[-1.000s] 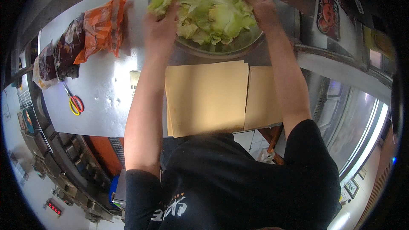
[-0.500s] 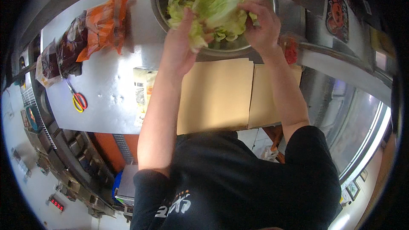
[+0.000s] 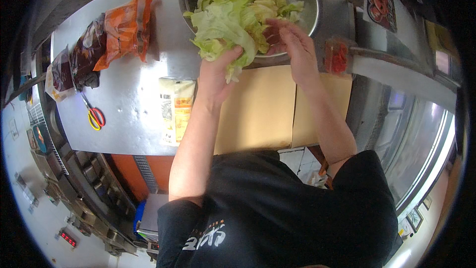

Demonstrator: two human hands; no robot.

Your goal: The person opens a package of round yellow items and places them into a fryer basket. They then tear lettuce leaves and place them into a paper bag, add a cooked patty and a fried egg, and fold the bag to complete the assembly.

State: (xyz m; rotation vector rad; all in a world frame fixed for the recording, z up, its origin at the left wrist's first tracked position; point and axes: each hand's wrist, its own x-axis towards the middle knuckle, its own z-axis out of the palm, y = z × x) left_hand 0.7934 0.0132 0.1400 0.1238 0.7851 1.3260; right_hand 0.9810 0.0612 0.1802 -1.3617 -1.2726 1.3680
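A clump of pale green lettuce leaves (image 3: 223,27) is gripped in my left hand (image 3: 216,77), the thumb lying over the leaves. It hangs over the near rim of a large metal bowl (image 3: 317,12). More torn lettuce (image 3: 267,5) lies in the bowl behind it. Just right of the clump is my right hand (image 3: 298,52), its fingers spread and curved toward the leaves. I see nothing held in it, though its fingertips come close to the lettuce and I cannot tell if they touch.
Tan boards (image 3: 258,109) lie along the table's near edge. Left of them sits a pale printed packet (image 3: 176,111). Farther left are scissors (image 3: 94,114) with red and yellow handles, an orange bag (image 3: 128,32) and dark plastic packages (image 3: 88,52). A red-filled clear container (image 3: 338,57) stands at the right.
Both hands have come nearer to me, with the lettuce clump drawn toward the bowl's near rim. My right hand has moved off the leaf it was touching, its fingers now spread.
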